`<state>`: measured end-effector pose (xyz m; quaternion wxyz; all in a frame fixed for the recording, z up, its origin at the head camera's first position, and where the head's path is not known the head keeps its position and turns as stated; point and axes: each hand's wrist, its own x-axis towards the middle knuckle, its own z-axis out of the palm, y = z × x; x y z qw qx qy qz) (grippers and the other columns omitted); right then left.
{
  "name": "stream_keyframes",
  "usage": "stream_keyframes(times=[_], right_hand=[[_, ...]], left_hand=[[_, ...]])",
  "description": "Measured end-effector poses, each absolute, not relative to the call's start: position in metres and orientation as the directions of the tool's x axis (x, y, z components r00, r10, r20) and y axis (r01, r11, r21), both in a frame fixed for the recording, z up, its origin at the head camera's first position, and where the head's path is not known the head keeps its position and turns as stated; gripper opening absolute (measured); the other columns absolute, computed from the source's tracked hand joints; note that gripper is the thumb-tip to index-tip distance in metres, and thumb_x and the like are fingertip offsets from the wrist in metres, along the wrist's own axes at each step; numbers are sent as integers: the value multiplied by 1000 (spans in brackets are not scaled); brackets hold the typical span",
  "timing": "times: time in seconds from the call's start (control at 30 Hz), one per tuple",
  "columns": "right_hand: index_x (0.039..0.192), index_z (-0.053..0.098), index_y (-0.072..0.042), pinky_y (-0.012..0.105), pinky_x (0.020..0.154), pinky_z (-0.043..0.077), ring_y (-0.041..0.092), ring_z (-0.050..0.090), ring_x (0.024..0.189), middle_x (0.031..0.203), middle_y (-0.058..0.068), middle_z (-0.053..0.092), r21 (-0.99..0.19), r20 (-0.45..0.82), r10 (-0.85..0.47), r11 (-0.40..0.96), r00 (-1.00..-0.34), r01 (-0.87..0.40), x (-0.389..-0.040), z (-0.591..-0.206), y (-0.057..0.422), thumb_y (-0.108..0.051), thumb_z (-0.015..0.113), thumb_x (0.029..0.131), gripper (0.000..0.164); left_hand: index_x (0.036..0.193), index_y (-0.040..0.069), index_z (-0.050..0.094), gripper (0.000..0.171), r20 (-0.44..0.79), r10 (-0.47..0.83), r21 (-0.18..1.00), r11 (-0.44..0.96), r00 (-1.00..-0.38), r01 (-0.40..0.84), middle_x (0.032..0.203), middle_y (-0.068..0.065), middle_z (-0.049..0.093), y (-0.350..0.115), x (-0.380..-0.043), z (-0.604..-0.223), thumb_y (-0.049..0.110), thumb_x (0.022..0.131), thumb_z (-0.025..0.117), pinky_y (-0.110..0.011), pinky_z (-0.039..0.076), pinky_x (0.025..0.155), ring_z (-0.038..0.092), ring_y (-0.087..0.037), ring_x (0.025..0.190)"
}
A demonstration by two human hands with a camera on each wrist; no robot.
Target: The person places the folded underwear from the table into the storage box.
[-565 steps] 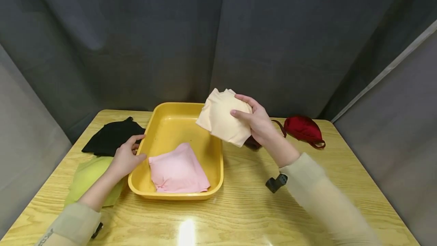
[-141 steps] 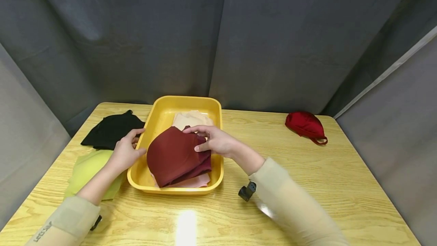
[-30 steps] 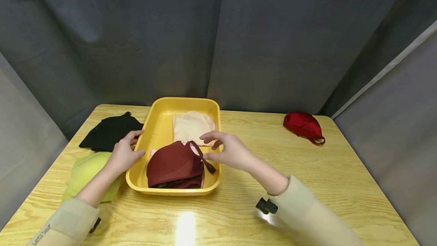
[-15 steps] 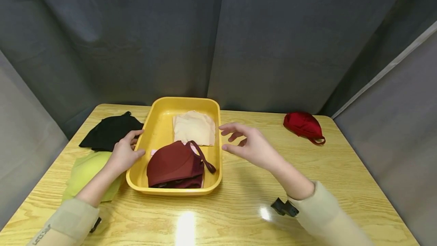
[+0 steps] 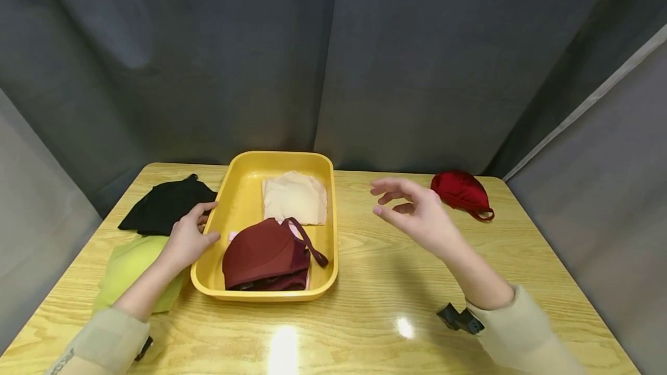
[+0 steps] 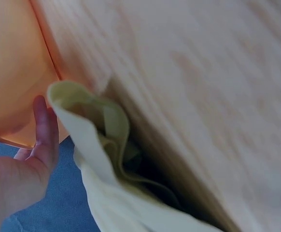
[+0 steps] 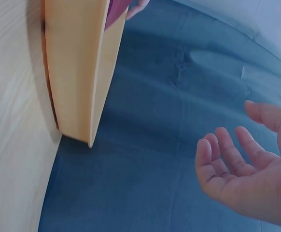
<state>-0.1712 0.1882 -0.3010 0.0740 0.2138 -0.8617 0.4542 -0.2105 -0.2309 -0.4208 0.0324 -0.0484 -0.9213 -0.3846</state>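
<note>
In the head view my left hand (image 5: 189, 237) grips the left rim of a yellow plastic tray (image 5: 264, 294), thumb and fingertips at the edge. A folded maroon bra (image 5: 266, 253), its strap looped toward the right wall, lies in the tray's near half. It covers most of a pink garment (image 5: 233, 236), of which small bits show. Behind it sits a folded beige garment (image 5: 295, 197). My right hand (image 5: 424, 216) hovers over the table right of the tray, fingers loosely bent and holding nothing. The right wrist view shows this hand (image 7: 251, 169) apart from the tray's side.
Beyond my right hand, a folded red bra (image 5: 461, 192) rests at the table's back right. Left of the tray lie a black garment (image 5: 167, 206) and a lime-green garment (image 5: 135, 274), partly under my left forearm. Dark grey curtains (image 5: 333, 62) close off the back and sides.
Since the earliest frame the beige garment and maroon bra have come into the tray. Over the last second my right hand has left the bra's strap and moved right. My left hand stays put.
</note>
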Motion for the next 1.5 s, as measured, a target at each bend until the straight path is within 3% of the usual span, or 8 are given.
stream_keyframes(times=[0.27,0.4,0.53,0.67,1.2,1.5], right_hand=[[121,61,-14,17,78,50,15,60,96,110,8,64,-717,464,-218,476,-859,-509,-171,-298,215,-8,70,83,39],[124,60,-13,13,78,48,12,59,95,109,0,64,-701,516,-154,488,-842,-519,-172,-300,229,-4,69,83,43],[124,59,-6,13,78,49,11,60,94,110,-6,64,-715,557,-94,450,-825,-535,-175,-305,244,1,68,82,44],[123,57,3,13,79,49,10,59,96,114,-3,64,-745,580,-19,391,-814,-540,-178,-311,260,6,66,82,43],[135,51,-11,10,89,42,14,50,115,132,2,54,-823,496,217,425,-840,-376,-197,-337,320,-2,64,86,52],[142,42,-22,7,86,40,12,45,121,136,-8,49,-884,360,294,410,-885,-223,-213,-351,345,-13,62,89,57]], left_hand=[[139,2,40,61,98,65,701,704,-993,115,114,-28,60,-230,-210,-420,2,82,62,-39,55,73,63,-36,98],[139,1,40,62,101,68,706,698,-993,120,115,-29,60,-230,-209,-421,2,82,62,-40,55,74,63,-37,99],[139,1,40,62,106,70,706,697,-992,125,115,-30,59,-230,-209,-421,1,82,63,-41,56,74,62,-38,99],[139,1,40,62,120,68,697,705,-990,133,115,-30,59,-230,-210,-422,1,81,62,-41,55,74,63,-39,100],[138,1,41,61,127,62,695,706,-990,134,116,-30,59,-230,-211,-424,1,80,62,-41,55,73,62,-39,101],[138,2,41,61,132,63,695,706,-989,138,114,-28,61,-230,-210,-425,2,80,61,-40,55,72,63,-38,99]])
